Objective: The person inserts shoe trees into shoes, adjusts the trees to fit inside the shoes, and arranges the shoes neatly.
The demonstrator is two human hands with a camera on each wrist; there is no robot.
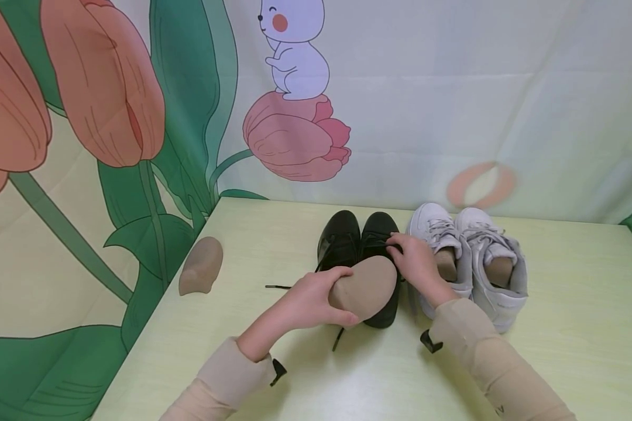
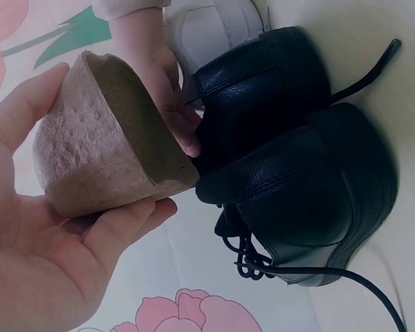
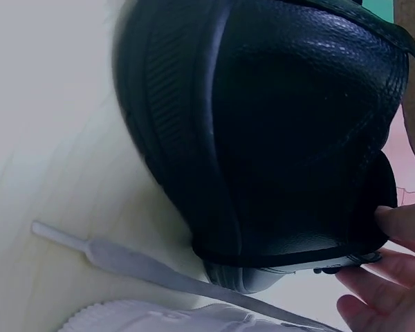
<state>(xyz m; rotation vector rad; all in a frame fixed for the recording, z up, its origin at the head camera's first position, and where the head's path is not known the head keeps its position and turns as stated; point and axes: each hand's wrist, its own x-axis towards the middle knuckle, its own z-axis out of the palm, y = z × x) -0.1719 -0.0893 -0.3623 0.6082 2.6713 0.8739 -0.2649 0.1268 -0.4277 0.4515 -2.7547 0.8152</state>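
My left hand point(image 1: 311, 299) grips a brown molded-pulp shoe insert point(image 1: 366, 289), thumb on one side and fingers on the other. The insert is tilted above the black shoes, and its hollow side shows in the left wrist view. With thumb and fingers, my right hand point(image 1: 417, 263) pinches the tongue area of the right black shoe point(image 1: 381, 316), near its laces. In the right wrist view the thumb point(image 3: 401, 221) lies at the shoe's opening. Beside it stands the left black shoe point(image 1: 339, 231), partly covered by my left hand, with its laces loose.
A pair of white shoes point(image 1: 497, 298) stands to the right, each with a brown insert point(image 1: 499, 270) inside. Another brown insert point(image 1: 202, 266) lies on the table point(image 1: 242, 362) at the left. Behind the table hangs a printed cloth point(image 1: 426, 105).
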